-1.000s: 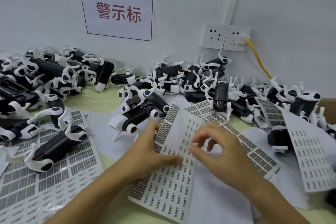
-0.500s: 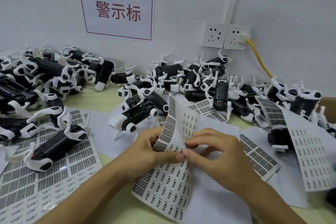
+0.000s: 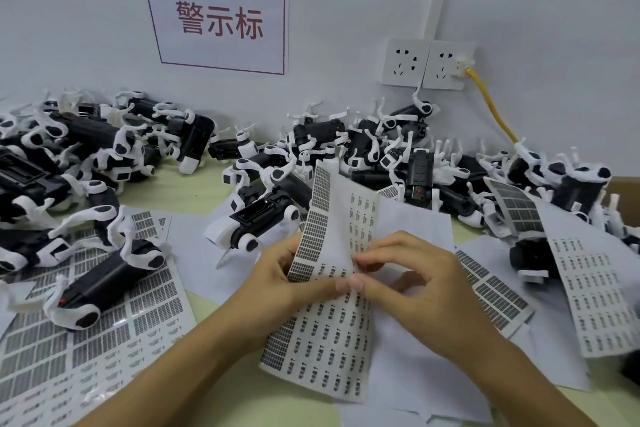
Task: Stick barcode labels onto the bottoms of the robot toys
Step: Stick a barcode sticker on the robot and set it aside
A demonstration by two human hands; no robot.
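A white barcode label sheet (image 3: 325, 340) is bent upward in the middle of the table, its far half curling toward me. My left hand (image 3: 284, 274) grips the sheet at its left edge, thumb lying across the printed face. My right hand (image 3: 415, 284) pinches at a label on the sheet right beside the left thumb. A black-and-white robot toy (image 3: 256, 218) lies upside down just behind my left hand, its bottom panel showing. Another robot toy (image 3: 104, 284) lies on a label sheet at the left.
Piles of black-and-white robot toys (image 3: 367, 146) fill the back and left of the table. More label sheets (image 3: 90, 360) lie at the left, and another label sheet (image 3: 595, 295) at the right. Wall sockets (image 3: 426, 62) with a yellow cable (image 3: 491, 107) sit behind.
The sheet went from nearly flat to bent upward. My right hand closed in onto the sheet until its fingertips met my left thumb.
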